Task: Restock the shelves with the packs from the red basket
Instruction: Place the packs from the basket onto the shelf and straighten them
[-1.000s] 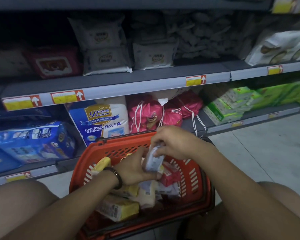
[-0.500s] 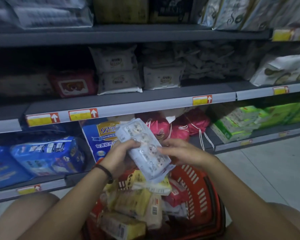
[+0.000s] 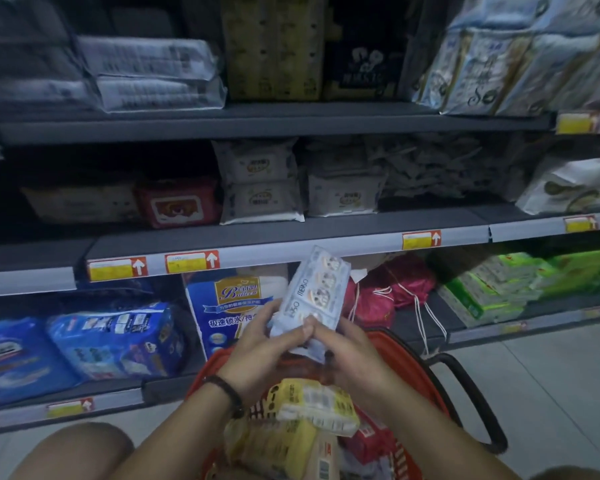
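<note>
From the head view, the person crouches before the shelves with the red basket [image 3: 417,355] between the knees, its black handle [image 3: 478,407] hanging off the right rim. One pale blue pack [image 3: 321,289] is up out of the basket, held above its far rim. The left hand [image 3: 257,344] grips the pack's lower end from the left and the right hand [image 3: 350,355] from the right, fingers curled round it and thumbs meeting on its face. The pack's long axis runs up and slightly right from the grip, and its free top end reaches the front edge of the middle shelf [image 3: 291,249]. The shelf space lies straight up and ahead of both hands, neither clearly nearer, so I judge either could carry it in, top end first. Counted: one pack in hand; in the basket at least three yellow packs [image 3: 312,405] and one red pack [image 3: 371,441], the rest hidden beneath. Three white packs [image 3: 260,183] and one red wipes pack [image 3: 177,204] sit on the middle shelf
</note>
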A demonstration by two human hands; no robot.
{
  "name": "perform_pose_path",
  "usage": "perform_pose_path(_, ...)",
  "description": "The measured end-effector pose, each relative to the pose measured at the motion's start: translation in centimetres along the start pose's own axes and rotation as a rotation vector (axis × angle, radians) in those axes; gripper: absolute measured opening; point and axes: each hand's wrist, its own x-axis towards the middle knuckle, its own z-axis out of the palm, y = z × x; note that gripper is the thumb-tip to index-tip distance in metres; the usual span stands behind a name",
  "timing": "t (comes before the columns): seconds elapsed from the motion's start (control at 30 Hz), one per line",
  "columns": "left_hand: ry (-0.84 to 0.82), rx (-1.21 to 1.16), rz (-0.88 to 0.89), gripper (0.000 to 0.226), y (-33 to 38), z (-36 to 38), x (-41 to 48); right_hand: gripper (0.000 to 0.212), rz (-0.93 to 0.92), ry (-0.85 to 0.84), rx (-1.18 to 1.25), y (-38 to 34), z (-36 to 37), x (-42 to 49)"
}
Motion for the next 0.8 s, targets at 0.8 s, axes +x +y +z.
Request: perform_pose_path(0.8,0.305,0.688,0.916,0.060,22.8,-8.3,-4.0,0.043,-0.527,0.158,0.154,-19.7,11.0,2.2)
